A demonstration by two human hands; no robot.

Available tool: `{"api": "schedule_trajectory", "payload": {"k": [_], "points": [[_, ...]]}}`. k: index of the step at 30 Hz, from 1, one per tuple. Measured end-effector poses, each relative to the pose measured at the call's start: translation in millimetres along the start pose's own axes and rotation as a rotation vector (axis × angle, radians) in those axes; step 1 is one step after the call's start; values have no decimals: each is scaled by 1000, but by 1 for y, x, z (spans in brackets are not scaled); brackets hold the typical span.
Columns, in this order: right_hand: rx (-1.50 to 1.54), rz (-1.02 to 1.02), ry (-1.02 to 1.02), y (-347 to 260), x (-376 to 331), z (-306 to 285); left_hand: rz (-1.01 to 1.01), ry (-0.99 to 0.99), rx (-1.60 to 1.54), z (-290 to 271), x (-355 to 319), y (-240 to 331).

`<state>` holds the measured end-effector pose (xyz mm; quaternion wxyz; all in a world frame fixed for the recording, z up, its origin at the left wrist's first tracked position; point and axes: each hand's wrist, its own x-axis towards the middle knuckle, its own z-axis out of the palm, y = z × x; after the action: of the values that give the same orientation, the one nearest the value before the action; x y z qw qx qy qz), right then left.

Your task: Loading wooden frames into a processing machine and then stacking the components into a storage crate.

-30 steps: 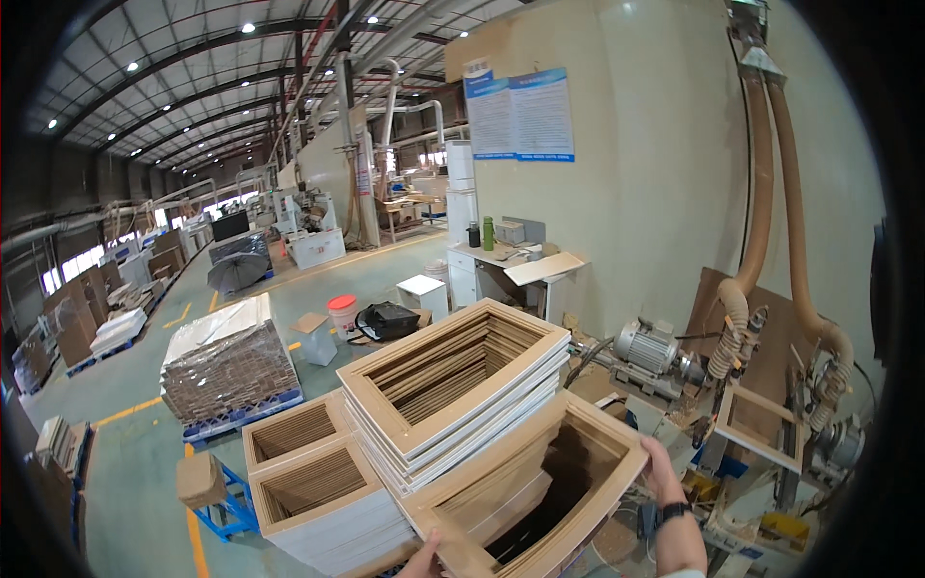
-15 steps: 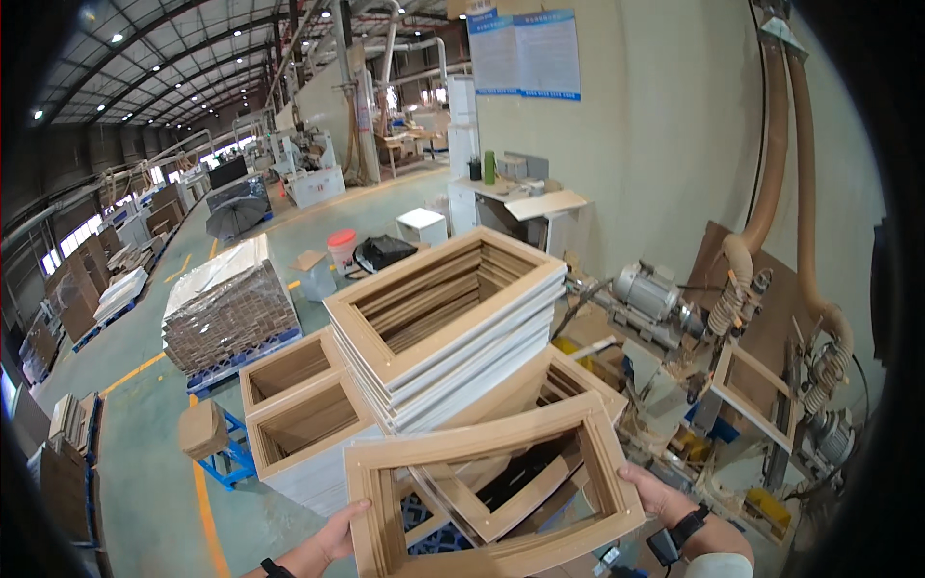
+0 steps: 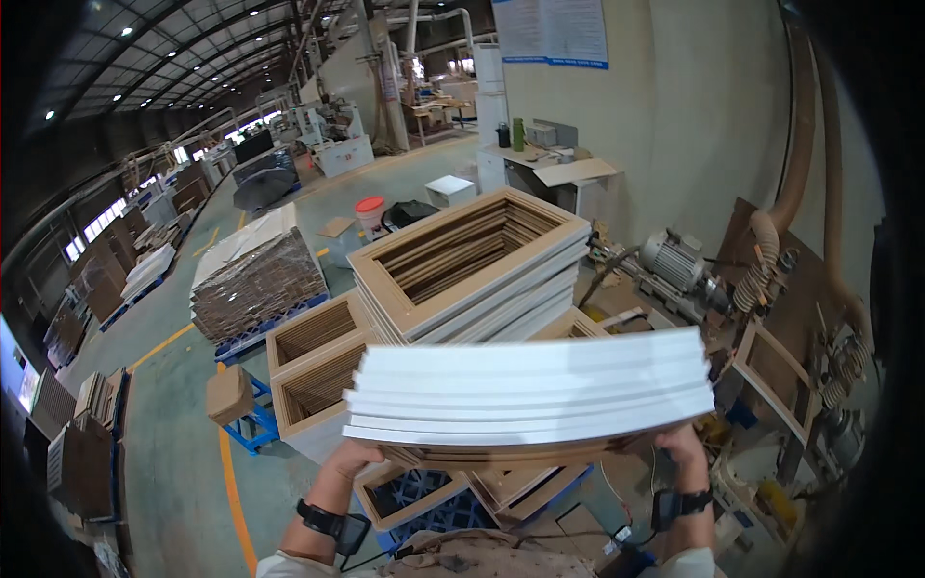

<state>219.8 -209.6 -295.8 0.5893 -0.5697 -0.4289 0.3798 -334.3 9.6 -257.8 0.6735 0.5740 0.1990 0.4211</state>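
A small stack of rectangular frames (image 3: 530, 390) is in my two hands, its long white edges facing me and its brown undersides just showing below. My left hand (image 3: 358, 455) grips the stack's lower left end and my right hand (image 3: 680, 445) its lower right end; most fingers are hidden beneath. Right behind it rises a tall pile of similar brown-faced, white-edged frames (image 3: 431, 314), which the held stack partly covers. Left of that pile stand lower stacks of frames (image 3: 277, 349). Under my hands more loose frames (image 3: 379, 501) lie on a blue pallet (image 3: 438, 515).
To the right are a machine with a grey motor (image 3: 672, 258), hoses (image 3: 766, 236) and a single frame (image 3: 774, 380). At left stand a blue stool (image 3: 252, 438) with a brown top and a wrapped pallet load (image 3: 258, 279). A red-lidded bucket (image 3: 370, 214) is farther back.
Both hands have raised the held stack and tipped it, so its white edges now face me instead of its openings. My view has shifted slightly, and the surroundings appear farther right.
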Motion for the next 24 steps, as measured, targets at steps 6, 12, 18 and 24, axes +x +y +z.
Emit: {"api": "schedule_trajectory", "payload": {"k": [6, 12, 18, 24], "points": [[449, 20, 87, 56, -8, 3, 16, 125, -56, 33, -1, -12], [669, 20, 200, 48, 12, 16, 132, 226, -67, 58, 15, -10], [630, -90, 92, 11, 64, 40, 75, 181, -63, 60, 27, 0], [572, -220, 46, -28, 92, 54, 29, 136, -130, 42, 28, -18]]}}
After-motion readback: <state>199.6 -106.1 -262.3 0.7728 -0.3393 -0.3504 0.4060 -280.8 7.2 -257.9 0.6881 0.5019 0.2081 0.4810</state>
